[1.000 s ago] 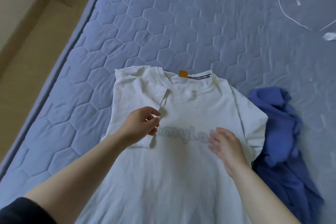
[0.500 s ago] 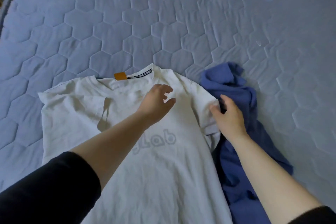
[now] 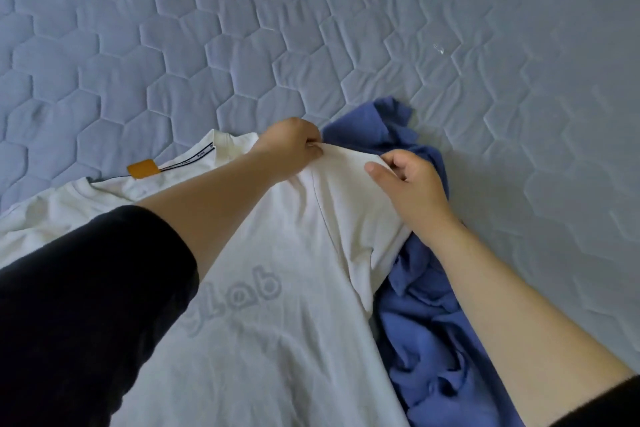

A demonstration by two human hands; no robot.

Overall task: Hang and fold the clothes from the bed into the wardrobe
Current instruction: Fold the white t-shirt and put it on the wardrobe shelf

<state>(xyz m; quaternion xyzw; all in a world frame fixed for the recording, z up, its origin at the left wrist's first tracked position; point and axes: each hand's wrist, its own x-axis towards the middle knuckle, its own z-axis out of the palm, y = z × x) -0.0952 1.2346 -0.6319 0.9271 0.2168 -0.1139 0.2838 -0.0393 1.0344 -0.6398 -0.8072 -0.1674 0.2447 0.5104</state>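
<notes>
A black sleeve [image 3: 86, 305] and bare forearm cross the white shirt [image 3: 277, 340] spread on the bed [image 3: 311, 28] (hiding part of its print), the left hand [image 3: 294, 149] pinching its shoulder, the right hand [image 3: 412, 187] pinching its sleeve edge, which overlaps a crumpled blue garment [image 3: 426, 340] alongside.
</notes>
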